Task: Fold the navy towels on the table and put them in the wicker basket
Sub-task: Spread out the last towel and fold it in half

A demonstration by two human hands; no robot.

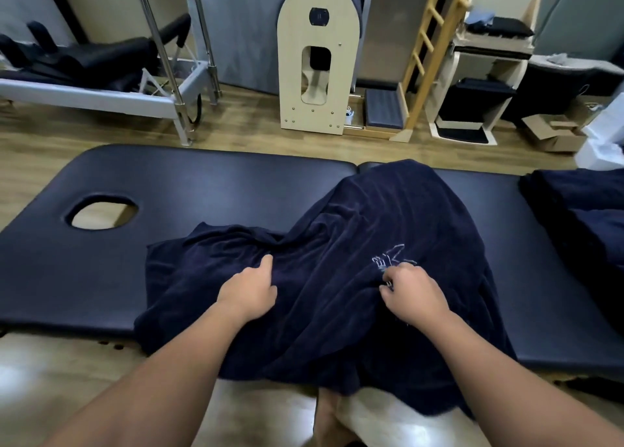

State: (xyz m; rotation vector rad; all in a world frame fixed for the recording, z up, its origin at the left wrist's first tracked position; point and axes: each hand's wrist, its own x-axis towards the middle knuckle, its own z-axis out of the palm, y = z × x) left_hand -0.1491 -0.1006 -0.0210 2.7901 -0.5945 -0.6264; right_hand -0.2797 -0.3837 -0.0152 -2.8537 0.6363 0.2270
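Both hands grip the rumpled navy towel (337,261) on the table (202,183).

Left hand (251,293) lies on the cloth with fingers curled into a fold; right hand (413,293) pinches the fabric beside the white embroidered logo (391,257). The towel lies bunched across the padded table, its near edge hanging off toward the floor. More navy towels (580,206) wait at the far right; no basket is in view. Likely risk: the overhanging weight drags the towel off, or uneven pulls leave a crooked fold.
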